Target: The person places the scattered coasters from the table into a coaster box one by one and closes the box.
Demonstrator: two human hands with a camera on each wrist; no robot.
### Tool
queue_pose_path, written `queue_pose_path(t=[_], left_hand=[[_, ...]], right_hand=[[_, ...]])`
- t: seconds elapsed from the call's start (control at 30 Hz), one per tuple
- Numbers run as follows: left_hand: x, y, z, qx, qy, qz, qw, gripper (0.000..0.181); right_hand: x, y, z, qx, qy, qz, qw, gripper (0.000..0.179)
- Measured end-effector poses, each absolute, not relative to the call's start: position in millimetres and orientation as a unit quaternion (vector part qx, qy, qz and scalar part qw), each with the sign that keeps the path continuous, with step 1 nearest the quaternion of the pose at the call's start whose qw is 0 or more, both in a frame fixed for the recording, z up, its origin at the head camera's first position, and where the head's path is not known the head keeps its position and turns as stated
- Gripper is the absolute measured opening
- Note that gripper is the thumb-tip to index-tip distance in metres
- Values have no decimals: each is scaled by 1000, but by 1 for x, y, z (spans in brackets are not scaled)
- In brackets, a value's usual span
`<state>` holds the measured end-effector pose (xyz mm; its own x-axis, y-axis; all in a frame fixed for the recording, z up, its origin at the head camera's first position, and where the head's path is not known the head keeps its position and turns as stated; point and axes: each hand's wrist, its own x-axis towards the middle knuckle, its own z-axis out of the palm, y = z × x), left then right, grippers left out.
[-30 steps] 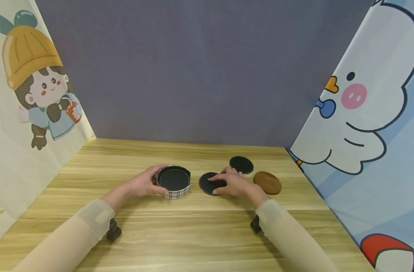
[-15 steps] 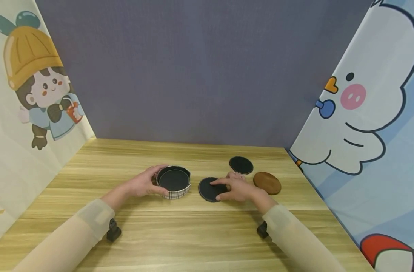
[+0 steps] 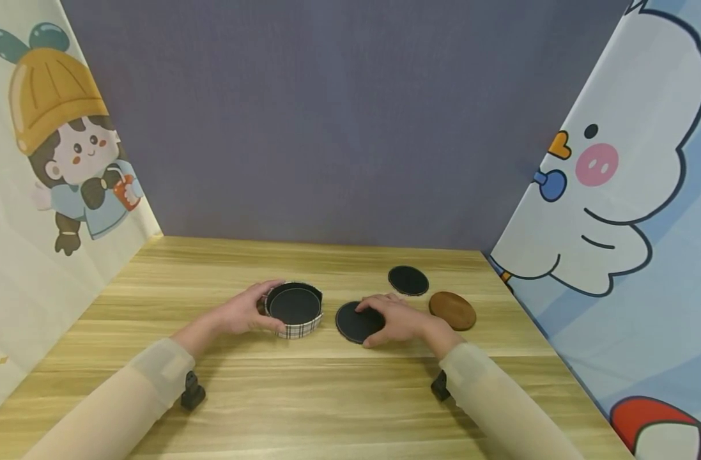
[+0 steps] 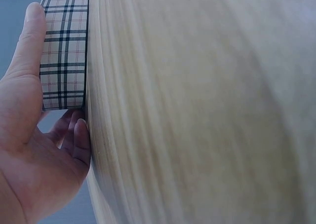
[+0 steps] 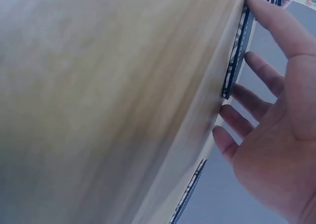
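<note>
On the wooden table a round coaster holder (image 3: 301, 329) with a plaid outer wall and black inside lies upright. My left hand (image 3: 250, 310) grips its left side, the thumb along the plaid wall (image 4: 64, 51) and the other fingers round the back, partly hidden. A round black coaster (image 3: 351, 323) lies flat just right of the holder. My right hand (image 3: 403, 319) holds this coaster at its edges, thumb at the near edge and the index finger over the top. In the right wrist view, the thumb and middle finger meet opposite ends of the thin coaster (image 5: 237, 49).
Behind my right hand lies a second black coaster (image 3: 408, 280). A brown oval dish-like piece (image 3: 452, 310) sits to the right of it. A dark grey panel (image 3: 327, 128) closes off the back, with cartoon-printed panels at both sides.
The coaster under my right hand has slid slightly toward me, and the thumb and fingers have spread across it. My left hand and the holder stay in place.
</note>
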<state>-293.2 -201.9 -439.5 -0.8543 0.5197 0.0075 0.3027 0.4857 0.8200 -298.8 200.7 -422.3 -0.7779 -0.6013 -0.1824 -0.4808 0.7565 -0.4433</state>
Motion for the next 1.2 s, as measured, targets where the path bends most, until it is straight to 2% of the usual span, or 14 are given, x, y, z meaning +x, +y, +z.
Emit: queue_pose_path(t=[0.5, 0.8, 1.2], left_hand=[[-293, -202, -440, 231, 855, 447, 124, 115], [-294, -200, -439, 239, 850, 453, 124, 113], [-295, -202, -442, 227, 860, 441, 120, 115]], right_hand=[[-296, 199, -423, -314, 918, -205, 129, 74], [-294, 199, -423, -319, 912, -248, 73, 73], [-293, 177, -417, -335, 907, -251, 38, 74]])
